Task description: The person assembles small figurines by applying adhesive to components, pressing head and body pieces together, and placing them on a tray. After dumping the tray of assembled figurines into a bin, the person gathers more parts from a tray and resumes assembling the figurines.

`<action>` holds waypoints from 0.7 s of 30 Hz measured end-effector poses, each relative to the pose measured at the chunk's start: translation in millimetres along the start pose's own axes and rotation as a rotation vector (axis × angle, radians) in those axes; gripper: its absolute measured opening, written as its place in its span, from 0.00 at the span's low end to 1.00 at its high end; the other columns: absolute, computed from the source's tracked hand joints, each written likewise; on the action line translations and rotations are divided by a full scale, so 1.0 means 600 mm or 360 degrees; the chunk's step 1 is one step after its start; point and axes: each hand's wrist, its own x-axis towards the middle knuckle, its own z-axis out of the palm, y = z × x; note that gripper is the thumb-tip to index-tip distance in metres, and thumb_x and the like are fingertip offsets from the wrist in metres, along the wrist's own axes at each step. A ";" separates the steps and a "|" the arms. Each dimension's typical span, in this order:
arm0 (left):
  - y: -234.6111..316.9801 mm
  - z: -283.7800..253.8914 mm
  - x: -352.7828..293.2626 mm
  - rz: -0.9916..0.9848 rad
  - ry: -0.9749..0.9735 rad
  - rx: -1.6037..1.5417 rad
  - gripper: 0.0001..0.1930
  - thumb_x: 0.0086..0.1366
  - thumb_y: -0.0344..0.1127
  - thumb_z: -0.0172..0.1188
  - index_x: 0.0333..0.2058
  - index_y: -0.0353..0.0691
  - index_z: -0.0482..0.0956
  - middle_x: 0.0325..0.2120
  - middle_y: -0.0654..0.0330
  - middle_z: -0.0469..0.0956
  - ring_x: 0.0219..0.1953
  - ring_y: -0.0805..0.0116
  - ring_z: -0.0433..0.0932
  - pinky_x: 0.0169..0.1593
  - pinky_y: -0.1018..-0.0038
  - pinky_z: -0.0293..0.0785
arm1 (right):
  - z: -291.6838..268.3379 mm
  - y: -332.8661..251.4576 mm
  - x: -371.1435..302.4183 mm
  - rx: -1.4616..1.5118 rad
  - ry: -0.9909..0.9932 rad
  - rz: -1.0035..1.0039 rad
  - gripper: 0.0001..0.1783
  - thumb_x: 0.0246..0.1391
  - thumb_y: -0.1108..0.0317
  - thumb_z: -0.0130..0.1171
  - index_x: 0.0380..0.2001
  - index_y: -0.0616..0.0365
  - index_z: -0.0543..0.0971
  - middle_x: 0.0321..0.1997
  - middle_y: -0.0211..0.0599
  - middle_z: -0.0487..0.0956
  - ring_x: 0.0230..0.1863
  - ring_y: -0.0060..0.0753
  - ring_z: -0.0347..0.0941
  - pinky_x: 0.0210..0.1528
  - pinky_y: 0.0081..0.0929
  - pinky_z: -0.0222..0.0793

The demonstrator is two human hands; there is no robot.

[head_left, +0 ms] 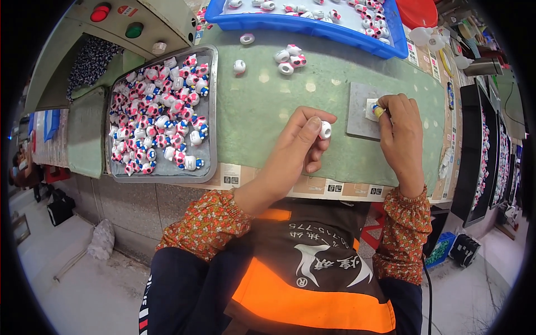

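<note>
My left hand point(296, 144) is closed, with thumb and fingers pinching a small white figurine head point(325, 130) with a dark hole in it. At the right, my right hand point(403, 123) is pinching a small blue and yellow piece point(378, 110). Its kind is partly hidden by my fingers. This piece is at a small white pad point(370, 106), and I cannot tell whether they touch. Beneath the pad is a square grey plate point(357, 127) on the green mat. Beyond my left hand lie a cluster of white and pink figurine heads point(286, 68) and a loose white head point(239, 67).
A metal tray point(213, 167) heaped with white, pink and blue figurines stands at the left. Across the far side is a blue bin point(312, 23) of white pieces. The green mat point(262, 106) spans the table. Black trays point(470, 162) of figurines stand at the right edge.
</note>
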 end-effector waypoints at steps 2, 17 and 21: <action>-0.008 -0.003 0.006 -0.0006 -0.0008 -0.0073 0.14 0.79 0.47 0.42 0.50 0.45 0.69 0.31 0.68 0.66 0.29 0.83 0.60 0.28 0.85 0.61 | -0.003 0.003 -0.003 0.0138 -0.0073 0.0079 0.06 0.53 0.79 0.56 0.35 0.62 0.74 0.34 0.43 0.74 0.38 0.50 0.67 0.42 0.42 0.63; -0.055 0.015 0.007 0.0324 0.0091 0.0001 0.18 0.79 0.50 0.39 0.50 0.42 0.67 0.32 0.66 0.67 0.30 0.82 0.63 0.28 0.83 0.60 | 0.018 -0.102 -0.065 0.1354 -0.0001 0.0423 0.05 0.59 0.75 0.59 0.38 0.64 0.76 0.33 0.30 0.73 0.31 0.19 0.66 0.34 0.20 0.64; -0.058 0.020 0.002 0.0397 0.0161 0.0131 0.15 0.80 0.47 0.38 0.49 0.44 0.67 0.31 0.67 0.68 0.30 0.84 0.62 0.30 0.86 0.62 | 0.022 -0.123 -0.067 0.1202 0.0074 0.0346 0.05 0.57 0.76 0.60 0.36 0.64 0.75 0.32 0.35 0.72 0.30 0.28 0.69 0.32 0.24 0.65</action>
